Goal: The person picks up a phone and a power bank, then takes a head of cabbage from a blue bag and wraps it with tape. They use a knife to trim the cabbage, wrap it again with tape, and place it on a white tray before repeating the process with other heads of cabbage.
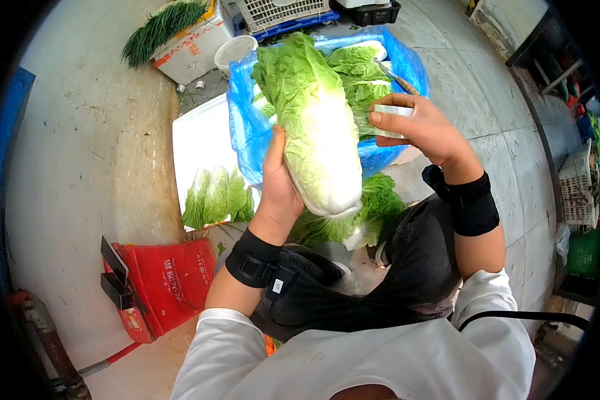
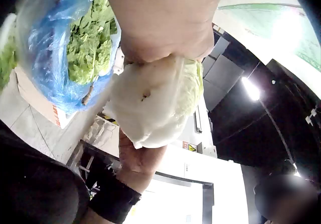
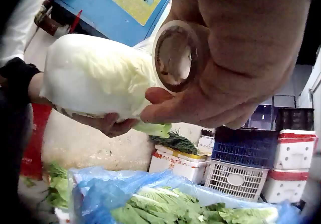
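A large Chinese cabbage [image 1: 323, 133] is held up in my left hand [image 1: 280, 183], fingers and thumb around its side, leafy end away from me. My right hand [image 1: 433, 130] grips a roll of clear film [image 1: 397, 111] just right of it; a thin strip appears to stretch from roll to cabbage. In the left wrist view the cabbage's cut base [image 2: 150, 108] faces the camera, with the right hand [image 2: 140, 156] beyond it. The right wrist view shows the roll [image 3: 199, 39] end-on in the right hand [image 3: 246, 58], and the left hand [image 3: 108, 123] under the cabbage [image 3: 95, 73].
Below stands a box lined with blue plastic [image 1: 247, 137], holding cabbages and a wooden-handled tool [image 1: 405, 85]. Left of it, small cabbages [image 1: 217, 193] lie on a white surface [image 1: 193, 143]. Loose greens [image 1: 383, 200] are near my legs. A red bag [image 1: 180, 280] and crates [image 1: 283, 13] stand around.
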### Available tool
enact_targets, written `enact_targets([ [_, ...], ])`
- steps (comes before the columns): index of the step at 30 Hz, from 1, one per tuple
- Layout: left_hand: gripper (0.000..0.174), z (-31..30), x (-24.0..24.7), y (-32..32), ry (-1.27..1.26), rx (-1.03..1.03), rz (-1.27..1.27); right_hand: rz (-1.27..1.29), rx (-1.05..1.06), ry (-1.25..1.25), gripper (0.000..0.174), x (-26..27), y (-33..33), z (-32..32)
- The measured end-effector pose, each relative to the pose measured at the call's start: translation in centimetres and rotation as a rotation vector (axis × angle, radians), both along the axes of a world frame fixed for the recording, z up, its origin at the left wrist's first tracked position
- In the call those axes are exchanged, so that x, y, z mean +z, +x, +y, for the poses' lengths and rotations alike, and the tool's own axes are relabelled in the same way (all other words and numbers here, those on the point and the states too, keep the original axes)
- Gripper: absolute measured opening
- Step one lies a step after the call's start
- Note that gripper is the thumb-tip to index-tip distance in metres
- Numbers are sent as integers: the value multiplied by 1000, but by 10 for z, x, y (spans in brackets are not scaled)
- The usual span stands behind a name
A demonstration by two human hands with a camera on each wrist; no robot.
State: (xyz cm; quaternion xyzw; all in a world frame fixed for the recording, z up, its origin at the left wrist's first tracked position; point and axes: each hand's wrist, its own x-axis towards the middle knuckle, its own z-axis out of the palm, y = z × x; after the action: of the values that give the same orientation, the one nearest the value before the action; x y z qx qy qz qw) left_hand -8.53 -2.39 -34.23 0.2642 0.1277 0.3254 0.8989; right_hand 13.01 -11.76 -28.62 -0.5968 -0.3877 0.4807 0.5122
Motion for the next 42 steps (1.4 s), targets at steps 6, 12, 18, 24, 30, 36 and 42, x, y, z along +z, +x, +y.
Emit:
enact_targets([
  [6, 65, 2, -1, -4, 15, -55, -29, -77, 71, -116, 80, -7, 6, 3],
  [12, 71, -7, 6, -2, -47, -196, -217, 129, 129, -62, 89, -8, -11, 5],
  [18, 74, -7, 1, -2, 235, 13, 255, 5, 23, -13, 90, -8, -16, 8],
  [24, 65, -12, -7, -10, 309, 64, 292, -122, -3, -72, 90, -8, -24, 11],
  [30, 69, -2, -10, -7, 258, -41, 212, -215, 2, 42, 70, -2, -22, 4],
  [36, 83, -7, -5, -5, 222, 13, 257, -199, 25, 78, 70, 0, 6, -1],
  [42, 90, 1, -9, -16, 275, 63, 126, -107, -55, 52, 78, -16, 11, -1],
])
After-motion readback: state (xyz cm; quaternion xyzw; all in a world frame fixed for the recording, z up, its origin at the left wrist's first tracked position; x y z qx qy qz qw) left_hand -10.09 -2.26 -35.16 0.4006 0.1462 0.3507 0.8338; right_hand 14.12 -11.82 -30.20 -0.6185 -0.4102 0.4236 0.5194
